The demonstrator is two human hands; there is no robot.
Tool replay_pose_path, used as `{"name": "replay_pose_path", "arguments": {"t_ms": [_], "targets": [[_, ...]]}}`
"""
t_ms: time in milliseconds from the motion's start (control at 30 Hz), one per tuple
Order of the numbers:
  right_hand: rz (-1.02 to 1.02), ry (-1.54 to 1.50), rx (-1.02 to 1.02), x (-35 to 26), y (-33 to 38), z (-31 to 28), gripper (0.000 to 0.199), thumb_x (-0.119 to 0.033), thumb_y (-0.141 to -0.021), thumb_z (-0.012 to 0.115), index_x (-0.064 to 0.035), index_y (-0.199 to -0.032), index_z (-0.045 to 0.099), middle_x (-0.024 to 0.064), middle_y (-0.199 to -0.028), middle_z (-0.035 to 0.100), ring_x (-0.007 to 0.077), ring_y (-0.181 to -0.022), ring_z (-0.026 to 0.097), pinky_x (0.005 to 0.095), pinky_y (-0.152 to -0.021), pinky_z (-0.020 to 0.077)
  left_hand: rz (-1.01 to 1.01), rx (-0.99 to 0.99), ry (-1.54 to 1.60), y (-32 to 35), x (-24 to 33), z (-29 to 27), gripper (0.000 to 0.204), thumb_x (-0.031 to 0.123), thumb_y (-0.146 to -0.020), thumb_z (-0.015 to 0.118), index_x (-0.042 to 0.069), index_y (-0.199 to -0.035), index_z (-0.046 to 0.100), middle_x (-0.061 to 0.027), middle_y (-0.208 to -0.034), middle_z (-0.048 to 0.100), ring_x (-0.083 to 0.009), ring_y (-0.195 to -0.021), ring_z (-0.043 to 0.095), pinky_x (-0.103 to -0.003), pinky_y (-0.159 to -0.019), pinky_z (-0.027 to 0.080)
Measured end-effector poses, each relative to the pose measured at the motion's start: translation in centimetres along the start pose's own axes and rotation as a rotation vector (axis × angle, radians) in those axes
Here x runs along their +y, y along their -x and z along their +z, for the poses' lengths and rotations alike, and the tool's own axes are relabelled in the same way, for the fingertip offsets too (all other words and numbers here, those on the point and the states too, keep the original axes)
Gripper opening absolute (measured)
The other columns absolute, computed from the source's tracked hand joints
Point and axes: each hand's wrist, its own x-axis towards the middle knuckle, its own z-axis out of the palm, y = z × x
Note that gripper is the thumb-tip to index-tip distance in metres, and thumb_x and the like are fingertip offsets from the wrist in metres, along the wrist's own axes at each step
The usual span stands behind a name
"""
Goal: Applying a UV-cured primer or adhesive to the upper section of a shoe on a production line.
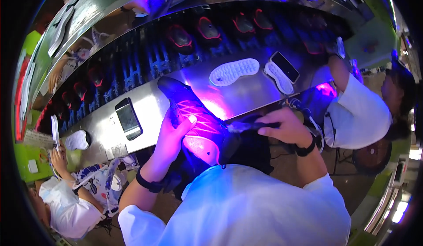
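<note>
My left hand point(172, 133) is wrapped around a dark shoe upper point(196, 109), with its thumb pressed on the lacing area. The shoe is tilted, toe toward the far left and heel toward me, over the near edge of the steel bench. Pink lines and a pink heel patch glow on it under violet light. My right hand point(286, 127) is closed on the dark handle of a brush point(246, 126). The brush's bluish tip is at the shoe's right side near the heel; whether it touches cannot be made out.
On the steel bench point(172, 133) lie a phone point(128, 119), a white shoe sole point(233, 72), and another sole point(280, 79) beside a second phone point(285, 67). Beyond runs a roller conveyor point(132, 65) carrying several dark shoes. Co-workers sit left point(70, 206) and right point(357, 113).
</note>
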Motion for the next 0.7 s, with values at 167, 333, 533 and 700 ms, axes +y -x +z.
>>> {"name": "replay_pose_path", "arguments": {"t_ms": [167, 333, 533, 700], "targets": [[0.030, 0.150, 0.046, -0.3, 0.7, -0.7, 0.029, -0.017, -0.083, 0.083, -0.0042, -0.107, 0.077, 0.0119, -0.080, 0.072, 0.0254, -0.070, 0.067, 0.0325, -0.065, 0.0496, -0.103, 0.065, 0.098, -0.7, 0.1, -0.7, 0.046, 0.024, -0.099, 0.065, -0.003, -0.133, 0.051, -0.0156, -0.120, 0.067, -0.0240, -0.110, 0.068, -0.037, -0.098, 0.053], [-0.033, 0.216, 0.092, -2.6, -0.8, -0.8, 0.029, -0.018, -0.081, 0.084, -0.0066, -0.107, 0.077, 0.0110, -0.079, 0.070, 0.0260, -0.069, 0.066, 0.0336, -0.063, 0.0483, -0.328, 0.040, 0.359, 0.0, 0.1, -1.5, 0.040, 0.033, -0.103, 0.059, 0.000, -0.126, 0.058, -0.0139, -0.116, 0.071, -0.0226, -0.105, 0.071, -0.037, -0.093, 0.056], [-0.126, 0.275, 0.105, -5.8, -2.3, -0.5, 0.031, -0.017, -0.081, 0.083, -0.0078, -0.109, 0.077, 0.0117, -0.082, 0.070, 0.0264, -0.071, 0.066, 0.0337, -0.064, 0.0493, -0.502, -0.083, 0.739, 2.9, 1.1, -2.0, 0.050, 0.040, -0.103, 0.052, 0.004, -0.138, 0.052, -0.0166, -0.124, 0.067, -0.0274, -0.106, 0.071, -0.042, -0.087, 0.060], [-0.125, 0.340, 0.056, -8.0, -3.7, 0.0, 0.030, -0.016, -0.082, 0.082, -0.0075, -0.110, 0.077, 0.0091, -0.078, 0.068, 0.0252, -0.067, 0.063, 0.0334, -0.061, 0.0464, -0.609, 0.056, 0.816, 4.4, -0.1, -2.0, 0.057, 0.052, -0.098, 0.058, 0.007, -0.134, 0.053, -0.0231, -0.118, 0.065, -0.0435, -0.094, 0.071, -0.035, -0.066, 0.064]]}}
